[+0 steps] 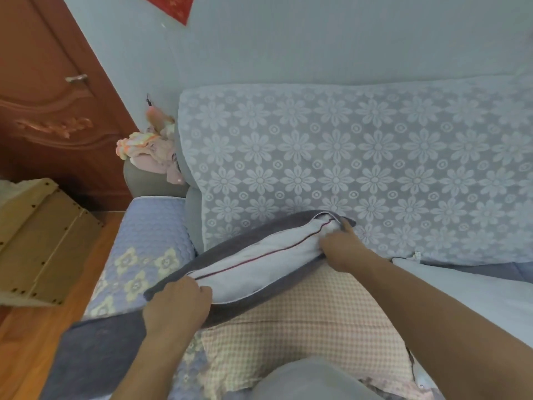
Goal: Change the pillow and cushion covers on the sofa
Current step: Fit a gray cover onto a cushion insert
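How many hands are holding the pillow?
2. The left hand grips the near left end of the dark grey cover's opening. The right hand pinches the far right end, where the white inner pillow with a red seam line shows.

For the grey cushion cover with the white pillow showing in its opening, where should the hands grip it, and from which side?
Probably at the two ends of the open edge of the grey cushion cover, from the near side. The slit runs lengthwise with the white pillow bulging out, so the corners offer loose fabric. The left hand already grips the near-left end, and the right hand pinches the far-right end.
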Tool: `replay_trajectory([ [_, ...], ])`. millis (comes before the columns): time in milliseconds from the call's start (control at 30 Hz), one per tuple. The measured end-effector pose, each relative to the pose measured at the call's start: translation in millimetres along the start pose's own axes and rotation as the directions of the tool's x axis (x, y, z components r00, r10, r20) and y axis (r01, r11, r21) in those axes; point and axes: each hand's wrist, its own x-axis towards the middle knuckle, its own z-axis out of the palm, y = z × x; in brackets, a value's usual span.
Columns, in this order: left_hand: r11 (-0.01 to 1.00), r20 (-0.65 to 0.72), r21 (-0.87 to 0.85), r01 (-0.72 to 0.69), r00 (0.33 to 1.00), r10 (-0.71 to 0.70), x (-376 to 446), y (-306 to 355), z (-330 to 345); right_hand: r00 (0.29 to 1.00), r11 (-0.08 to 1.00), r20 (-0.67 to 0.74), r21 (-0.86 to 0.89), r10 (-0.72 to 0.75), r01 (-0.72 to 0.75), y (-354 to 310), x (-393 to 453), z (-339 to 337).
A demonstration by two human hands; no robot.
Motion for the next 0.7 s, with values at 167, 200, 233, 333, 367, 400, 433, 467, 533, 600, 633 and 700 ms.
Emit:
replay_trajectory([
  [167,0.991,0.031,-0.007,-0.133,0.991,0.133,37.5,-8.3,52.9,0.989,0.987,-0.143,0.147,-0.039,0.06,12.3,-27.6,28.7],
  [200,0.986,0.121,0.017,-0.167,0.979,0.164,40.9,-5.4,63.6,0.959,0.976,-0.278,0.185,-0.058,0.113,11.5,-32.4,30.3],
  [233,0.977,0.175,0.034,-0.212,0.963,0.203,41.9,-1.3,71.9,0.919,0.957,-0.388,0.236,-0.067,0.169,10.8,-39.9,27.9],
  [333,0.942,0.094,-0.016,-0.336,0.937,0.336,44.5,9.4,86.9,0.826,0.907,-0.56,0.316,-0.058,0.278,16.4,-63.9,11.3],
  [367,0.934,0.031,-0.047,-0.355,0.934,0.356,46.5,12.9,85.9,0.814,0.893,-0.58,0.344,-0.04,0.289,19.7,-73.0,4.6],
  [400,0.928,-0.033,-0.084,-0.363,0.932,0.361,48.3,15.9,83.8,0.806,0.879,-0.592,0.372,-0.024,0.299,22.4,-82.8,-3.9],
  [433,0.925,-0.087,-0.116,-0.362,0.931,0.354,49.6,19.7,78.8,0.808,0.867,-0.589,0.399,-0.008,0.298,24.9,-92.6,-10.4],
  [467,0.924,-0.137,-0.138,-0.357,0.93,0.34,50.1,23.5,70.8,0.812,0.864,-0.584,0.41,0.003,0.292,27.4,-100.8,-14.9],
  [533,0.929,-0.192,-0.142,-0.341,0.93,0.312,56.4,28.0,54.9,0.822,0.87,-0.57,0.414,0.018,0.268,32.6,-114.0,-21.2],
  [600,0.936,-0.22,-0.071,-0.345,0.921,0.323,65.7,31.7,36.4,0.814,0.876,-0.579,0.41,0.036,0.253,39.9,-121.9,-25.6],
  [633,0.93,-0.237,-0.059,-0.364,0.91,0.341,69.6,37.1,25.2,0.806,0.872,-0.589,0.421,0.053,0.251,44.3,-123.1,-27.0],
  [700,0.87,-0.256,-0.089,-0.486,0.855,0.451,72.5,58.5,2.7,0.786,0.854,-0.611,0.456,0.096,0.251,50.7,-121.0,-28.8],
])
